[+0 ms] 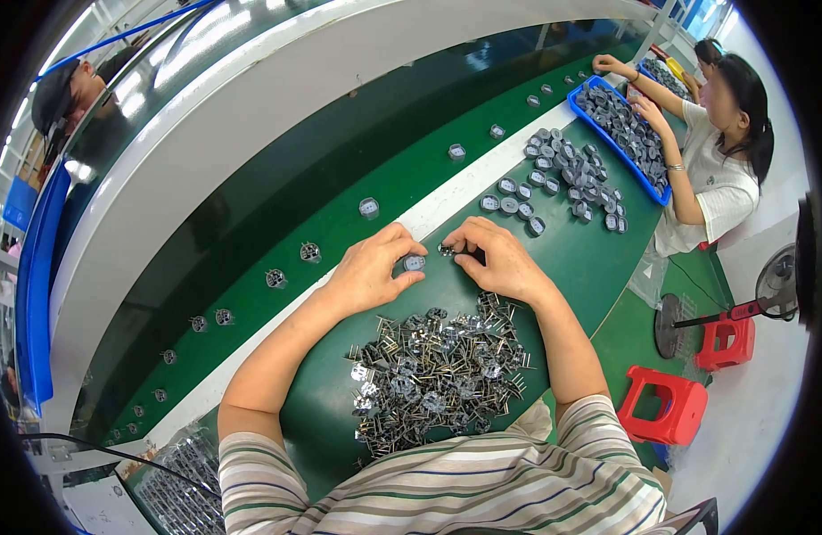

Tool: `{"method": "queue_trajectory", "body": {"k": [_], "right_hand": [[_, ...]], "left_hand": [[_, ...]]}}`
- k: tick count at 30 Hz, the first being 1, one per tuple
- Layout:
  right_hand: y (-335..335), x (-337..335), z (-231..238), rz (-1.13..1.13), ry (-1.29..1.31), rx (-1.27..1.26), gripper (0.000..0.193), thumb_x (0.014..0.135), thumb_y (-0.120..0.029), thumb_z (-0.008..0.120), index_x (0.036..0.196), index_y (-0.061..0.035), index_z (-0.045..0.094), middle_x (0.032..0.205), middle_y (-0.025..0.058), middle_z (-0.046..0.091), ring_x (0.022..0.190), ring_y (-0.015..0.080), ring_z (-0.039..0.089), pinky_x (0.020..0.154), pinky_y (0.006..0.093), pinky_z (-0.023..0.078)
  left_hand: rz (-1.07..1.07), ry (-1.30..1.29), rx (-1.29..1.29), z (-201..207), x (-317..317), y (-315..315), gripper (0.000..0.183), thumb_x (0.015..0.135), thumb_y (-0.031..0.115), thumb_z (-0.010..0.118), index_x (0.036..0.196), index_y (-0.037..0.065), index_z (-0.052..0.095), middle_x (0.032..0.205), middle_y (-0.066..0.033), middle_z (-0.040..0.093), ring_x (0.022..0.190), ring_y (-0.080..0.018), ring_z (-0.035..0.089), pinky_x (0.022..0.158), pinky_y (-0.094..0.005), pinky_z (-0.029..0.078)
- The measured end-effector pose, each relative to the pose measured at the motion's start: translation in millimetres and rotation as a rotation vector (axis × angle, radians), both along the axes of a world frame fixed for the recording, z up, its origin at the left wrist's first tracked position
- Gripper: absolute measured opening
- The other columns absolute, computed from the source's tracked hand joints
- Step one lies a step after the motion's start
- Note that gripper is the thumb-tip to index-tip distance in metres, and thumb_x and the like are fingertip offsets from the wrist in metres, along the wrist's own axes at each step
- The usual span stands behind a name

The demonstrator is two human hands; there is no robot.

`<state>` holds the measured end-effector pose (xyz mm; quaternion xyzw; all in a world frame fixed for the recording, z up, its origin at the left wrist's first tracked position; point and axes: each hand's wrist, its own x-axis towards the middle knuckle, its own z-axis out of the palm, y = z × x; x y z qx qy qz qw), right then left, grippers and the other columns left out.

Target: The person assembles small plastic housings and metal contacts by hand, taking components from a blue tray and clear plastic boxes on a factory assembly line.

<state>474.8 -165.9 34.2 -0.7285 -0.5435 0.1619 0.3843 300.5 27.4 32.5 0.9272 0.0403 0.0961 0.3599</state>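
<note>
Between the thumb and fingers of my left hand (368, 270) is a round grey plastic cap (415, 263). My right hand (500, 260) pinches a small dark part with metal pins (446, 251), just to the right of the cap and apart from it. Both hands are above the green tabletop (317, 392). Between my forearms lies a big heap of metal-pinned parts (438, 374), its pins pointing every way. Several grey caps (525, 210) are scattered past my right hand.
A green conveyor belt (250, 334) runs beyond a white rail (442, 198), carrying spaced-out parts. At right, a co-worker (727, 160) reaches over a blue tray (664, 192) of grey caps. Red stools (665, 406) and a fan (775, 281) stand on the floor.
</note>
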Motion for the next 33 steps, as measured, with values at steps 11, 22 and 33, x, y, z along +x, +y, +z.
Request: {"method": "queue_trajectory", "body": {"k": [11,22,33], "right_hand": [[2.8,-3.2,-7.4,-0.006,-0.040,0.059,0.013,0.087,-0.007,0.075,0.097,-0.0064,0.067,0.091,0.0074,0.065,0.088,0.0272,0.067,0.077,0.0438,0.054],[3.0,-0.7,-8.1,-0.095,-0.168,0.013,0.015,0.086,-0.010,0.083,0.090,-0.0044,0.070,0.089,0.0080,0.065,0.086,0.0272,0.064,0.074,0.0405,0.052],[11.9,-20.0,-7.7,-0.052,0.199,0.074,0.015,0.083,-0.012,0.085,0.088,-0.0050,0.073,0.085,0.0051,0.069,0.083,0.0225,0.063,0.074,0.0384,0.052]], "left_hand": [[0.034,-0.014,0.065,3.1,1.7,-9.2,0.046,0.076,0.030,0.094,0.110,0.009,0.071,0.099,-0.0053,0.065,0.093,-0.0233,0.069,0.081,-0.0378,0.055],[0.093,0.072,0.101,3.5,1.8,-10.3,0.054,0.074,0.038,0.094,0.113,0.011,0.068,0.103,-0.0051,0.066,0.099,-0.0273,0.068,0.084,-0.0406,0.055],[0.051,-0.002,0.054,-10.8,2.4,-10.1,0.044,0.072,0.034,0.096,0.096,0.008,0.069,0.095,-0.0055,0.069,0.092,-0.0268,0.070,0.079,-0.0411,0.056]]}}
